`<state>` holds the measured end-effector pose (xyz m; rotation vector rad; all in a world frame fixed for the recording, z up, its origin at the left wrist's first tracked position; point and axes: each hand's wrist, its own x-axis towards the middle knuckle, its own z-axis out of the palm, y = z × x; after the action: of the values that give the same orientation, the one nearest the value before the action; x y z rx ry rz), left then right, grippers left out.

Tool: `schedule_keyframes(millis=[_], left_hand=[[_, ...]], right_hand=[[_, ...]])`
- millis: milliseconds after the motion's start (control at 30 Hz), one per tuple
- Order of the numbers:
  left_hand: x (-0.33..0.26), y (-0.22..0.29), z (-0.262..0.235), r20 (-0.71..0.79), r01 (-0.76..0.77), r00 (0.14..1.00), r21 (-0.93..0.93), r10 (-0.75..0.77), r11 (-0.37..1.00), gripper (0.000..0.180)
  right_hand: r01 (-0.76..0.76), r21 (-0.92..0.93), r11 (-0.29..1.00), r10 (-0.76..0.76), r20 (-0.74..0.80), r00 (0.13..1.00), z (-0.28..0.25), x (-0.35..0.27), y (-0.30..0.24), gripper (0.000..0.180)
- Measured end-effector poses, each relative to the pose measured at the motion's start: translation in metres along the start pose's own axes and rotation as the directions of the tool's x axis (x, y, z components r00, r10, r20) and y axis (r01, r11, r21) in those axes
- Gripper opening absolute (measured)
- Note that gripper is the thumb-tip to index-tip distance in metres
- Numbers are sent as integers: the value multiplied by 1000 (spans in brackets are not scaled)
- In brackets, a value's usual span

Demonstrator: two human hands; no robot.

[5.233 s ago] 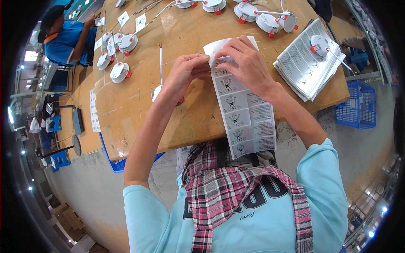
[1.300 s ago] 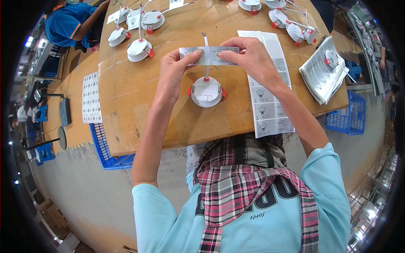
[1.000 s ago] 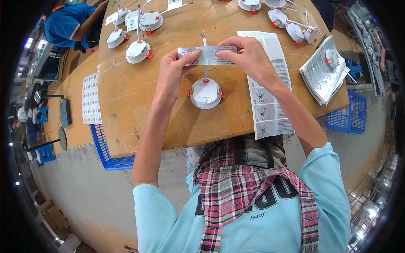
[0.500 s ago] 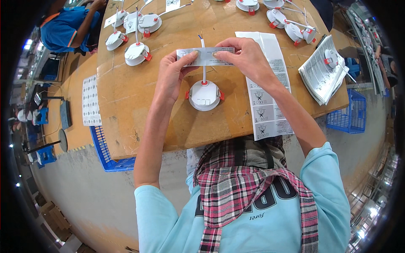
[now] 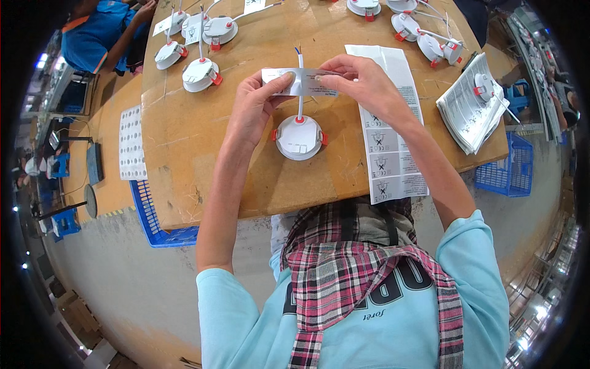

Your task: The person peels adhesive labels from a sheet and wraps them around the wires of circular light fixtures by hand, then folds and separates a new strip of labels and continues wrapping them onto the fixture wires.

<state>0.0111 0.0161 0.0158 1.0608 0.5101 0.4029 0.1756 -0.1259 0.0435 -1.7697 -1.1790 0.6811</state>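
Note:
Between my two hands I hold a silver-grey printed label against the white cable of a round downlight. My left hand pinches the label's left end, thumb on its face. The right end is pinched by my right hand. A crease runs down the label where it meets the cable. Below it the white downlight lies on the table, back side up, with a red spring clip at each side. Bare wire ends stick up above the label. My fingers behind the label are hidden.
Printed label sheets lie right of my hands. A thick paper stack carries another downlight. Several downlights stand along the table's far side. Blue baskets flank the table. A person in blue sits far left.
The label has gone from nearly flat to bent around the cable, its right part angling away. My hands stay at almost the same place.

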Motion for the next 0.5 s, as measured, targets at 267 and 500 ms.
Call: schedule_keyframes(millis=[267,500], left_hand=[[2,-1,0,51,15,999,-25,-13,1000,26],[-9,9,-2,-100,-40,990,455,96,889,42]], right_hand=[[-48,-5,999,48,71,996,-6,20,-13,46],[-86,29,996,79,178,981,8,33,-12,33]])
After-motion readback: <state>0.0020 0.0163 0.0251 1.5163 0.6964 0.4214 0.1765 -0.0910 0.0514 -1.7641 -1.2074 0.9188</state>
